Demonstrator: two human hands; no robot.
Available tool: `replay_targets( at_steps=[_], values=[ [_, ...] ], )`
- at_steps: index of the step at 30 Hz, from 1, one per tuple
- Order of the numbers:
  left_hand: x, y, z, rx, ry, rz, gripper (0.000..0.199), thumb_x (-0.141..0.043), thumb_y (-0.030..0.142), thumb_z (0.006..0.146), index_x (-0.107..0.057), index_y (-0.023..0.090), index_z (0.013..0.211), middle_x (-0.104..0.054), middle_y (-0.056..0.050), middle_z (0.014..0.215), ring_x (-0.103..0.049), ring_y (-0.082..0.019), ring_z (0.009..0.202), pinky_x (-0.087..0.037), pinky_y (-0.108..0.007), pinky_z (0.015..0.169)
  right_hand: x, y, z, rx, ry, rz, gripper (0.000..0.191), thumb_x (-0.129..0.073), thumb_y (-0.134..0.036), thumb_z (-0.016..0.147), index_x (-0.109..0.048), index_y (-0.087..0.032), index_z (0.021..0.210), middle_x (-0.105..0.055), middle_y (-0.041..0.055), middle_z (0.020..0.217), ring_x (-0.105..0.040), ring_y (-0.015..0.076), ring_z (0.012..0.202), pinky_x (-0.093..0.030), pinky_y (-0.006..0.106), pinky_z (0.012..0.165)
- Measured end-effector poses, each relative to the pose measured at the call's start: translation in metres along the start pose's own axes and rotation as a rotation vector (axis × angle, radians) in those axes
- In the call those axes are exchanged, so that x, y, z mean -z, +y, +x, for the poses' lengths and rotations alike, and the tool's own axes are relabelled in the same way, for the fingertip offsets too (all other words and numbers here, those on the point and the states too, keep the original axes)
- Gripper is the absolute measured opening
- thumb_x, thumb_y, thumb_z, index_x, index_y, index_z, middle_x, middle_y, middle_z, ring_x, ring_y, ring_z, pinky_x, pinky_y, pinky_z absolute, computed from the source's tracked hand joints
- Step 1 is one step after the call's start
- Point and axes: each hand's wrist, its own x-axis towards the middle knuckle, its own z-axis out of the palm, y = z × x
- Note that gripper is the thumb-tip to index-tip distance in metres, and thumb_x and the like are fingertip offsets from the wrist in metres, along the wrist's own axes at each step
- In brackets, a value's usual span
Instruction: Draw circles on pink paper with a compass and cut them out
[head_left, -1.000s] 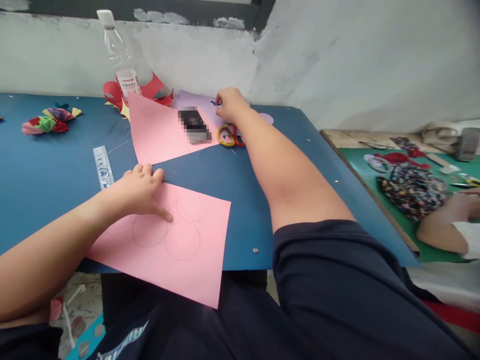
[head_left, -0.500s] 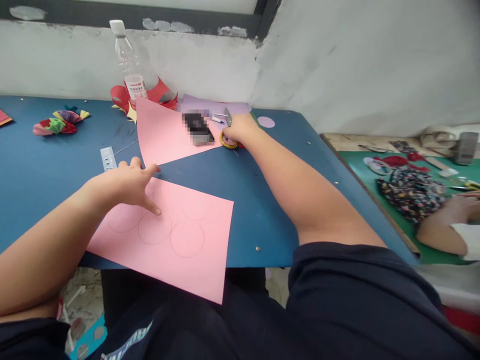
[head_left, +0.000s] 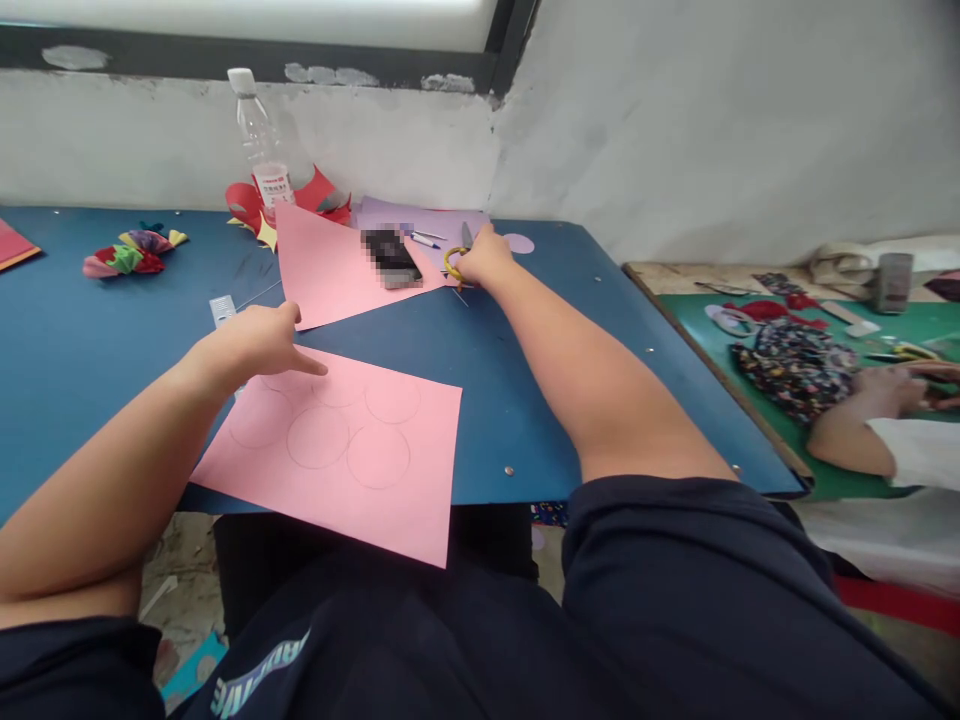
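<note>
"Which hand is nearer the scissors (head_left: 455, 252)?"

"The right hand (head_left: 486, 258), at their near end, beyond the circle-marked pink sheet (head_left: 360, 440); their long axis points away; whether it grips, I cannot tell."

"And the left hand (head_left: 262, 338)?"

"Well apart, held open over the sheet's far-left edge; they lie forward-right of it."

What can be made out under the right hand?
Scissors: part of a yellow handle shows beside the right hand, and a blade juts past its far side. The hand covers the rest, so its hold on them cannot be seen.
</note>
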Motion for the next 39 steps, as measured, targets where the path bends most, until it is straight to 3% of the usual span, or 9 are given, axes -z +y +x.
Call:
replay_targets(
  at_steps=[5, 10, 14, 18, 22, 25, 32, 35, 39],
  values=[
    [-0.009, 0.005, 0.008, -0.109, 0.010, -0.017, 0.088, -0.073, 0.073, 0.084, -0.054, 0.012, 0.146, -0.071, -0.023, 0.119, -0.070, -0.036, 0.103, -0.059, -0.046, 0.088, 0.025, -0.006, -0.044, -0.202, 0.240, 0.022, 0.066, -0.087, -0.041, 0.080, -0.051, -0.025, 0.133, -0.068, 0.0176, 0.122, -0.067, 0.0382, 0.110, -0.058, 0.051, 0.084],
    [-0.019, 0.026, -0.001, -0.430, 0.065, -0.019, 0.070, -0.069, 0.062, 0.090, -0.060, 0.022, 0.146, -0.060, -0.020, 0.144, -0.061, -0.039, 0.130, -0.052, -0.051, 0.109, 0.036, -0.010, -0.115, -0.114, 0.087, 0.326, 0.055, -0.081, -0.059, 0.084, -0.054, -0.033, 0.124, -0.060, -0.0016, 0.075, -0.054, 0.0195, 0.061, -0.053, 0.041, 0.061],
    [-0.026, 0.037, -0.033, -0.660, -0.026, -0.006, 0.070, -0.081, 0.060, 0.084, -0.063, 0.033, 0.145, -0.060, -0.012, 0.153, -0.059, -0.036, 0.139, -0.052, -0.049, 0.114, 0.022, -0.010, -0.152, -0.031, 0.060, 0.534, 0.047, -0.081, -0.063, 0.082, -0.057, -0.032, 0.108, -0.050, -0.0049, 0.067, -0.047, 0.0156, 0.054, -0.050, 0.037, 0.055],
    [-0.065, 0.042, -0.085, -0.742, -0.044, 0.023, 0.113, -0.098, 0.067, 0.058, -0.054, 0.040, 0.158, -0.048, -0.015, 0.170, -0.048, -0.049, 0.152, -0.050, -0.065, 0.121, 0.007, -0.001, -0.156, -0.016, 0.064, 0.592, 0.041, -0.075, -0.059, 0.083, -0.055, -0.033, 0.107, -0.048, -0.0064, 0.064, -0.047, 0.0164, 0.052, -0.049, 0.035, 0.051],
    [-0.118, 0.041, -0.126, -0.667, 0.068, 0.000, 0.066, -0.064, 0.027, 0.093, -0.057, 0.046, 0.156, -0.065, -0.014, 0.156, -0.066, -0.043, 0.138, -0.059, -0.066, 0.112, 0.005, 0.012, -0.146, -0.040, 0.120, 0.526, 0.047, -0.074, -0.061, 0.080, -0.054, -0.033, 0.111, -0.056, -0.0048, 0.068, -0.054, 0.0187, 0.055, -0.055, 0.039, 0.057],
    [-0.131, 0.036, -0.143, -0.657, 0.143, -0.079, 0.068, -0.053, 0.021, 0.093, -0.057, 0.055, 0.152, -0.077, -0.008, 0.136, -0.074, -0.037, 0.126, -0.065, -0.061, 0.107, 0.008, 0.017, -0.143, -0.036, 0.182, 0.518, 0.055, -0.081, -0.063, 0.074, -0.051, -0.034, 0.110, -0.064, -0.0022, 0.076, -0.062, 0.0232, 0.065, -0.057, 0.041, 0.061],
    [-0.072, 0.033, -0.147, -0.642, 0.364, -0.352, 0.063, -0.058, 0.018, 0.087, -0.063, 0.050, 0.141, -0.076, -0.005, 0.100, -0.072, -0.029, 0.094, -0.064, -0.047, 0.083, 0.019, 0.025, -0.145, -0.021, 0.203, 0.650, 0.069, -0.073, -0.090, 0.073, -0.049, -0.034, 0.105, -0.062, 0.0002, 0.078, -0.060, 0.0242, 0.065, -0.045, 0.037, 0.052],
    [-0.038, 0.040, -0.130, -0.842, 0.402, -0.641, 0.044, -0.061, 0.012, 0.079, -0.067, 0.043, 0.110, -0.064, 0.000, 0.076, -0.060, -0.023, 0.070, -0.059, -0.045, 0.077, 0.020, 0.028, -0.143, -0.006, 0.200, 0.741, 0.076, -0.077, -0.093, 0.068, -0.047, -0.033, 0.105, -0.055, -0.0028, 0.074, -0.052, 0.0198, 0.059, -0.038, 0.034, 0.051],
    [0.004, 0.052, -0.103, -1.121, 0.474, -0.642, 0.021, -0.060, 0.009, 0.080, -0.064, 0.030, 0.084, -0.059, 0.000, 0.069, -0.056, -0.018, 0.064, -0.054, -0.040, 0.073, 0.018, 0.022, -0.145, 0.032, 0.206, 0.889, 0.079, -0.070, -0.099, 0.068, -0.044, -0.033, 0.105, -0.045, -0.0059, 0.071, -0.038, 0.0145, 0.052, -0.028, 0.030, 0.048]
  ],
)
